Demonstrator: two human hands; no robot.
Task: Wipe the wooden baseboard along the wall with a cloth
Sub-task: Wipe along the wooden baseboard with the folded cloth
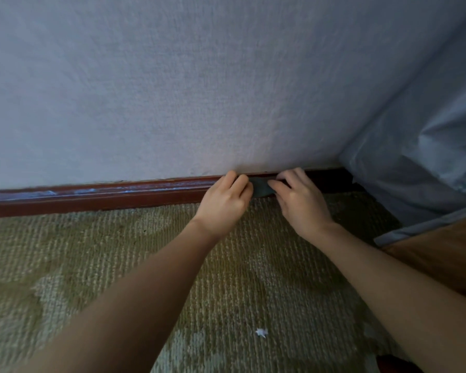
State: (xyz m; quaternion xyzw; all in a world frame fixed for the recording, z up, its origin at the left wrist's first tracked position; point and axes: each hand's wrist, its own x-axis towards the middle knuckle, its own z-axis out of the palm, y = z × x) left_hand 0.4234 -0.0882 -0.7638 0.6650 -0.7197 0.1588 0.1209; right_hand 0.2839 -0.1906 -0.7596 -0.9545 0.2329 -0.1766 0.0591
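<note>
Head view: left hand [223, 203] and right hand [301, 203] pinch the cloth [261, 185] on the baseboard [105, 193] — its dusty length runs leftward from the cloth

Both arms are bare & reach fwd, close together at the hands. L hand [225, 200] has its back up, fingers curled. R hand [303, 204] is the same, fingers bent. Both pinch the small dark cloth [261, 186] btwn them. Wrists look straight.
</note>
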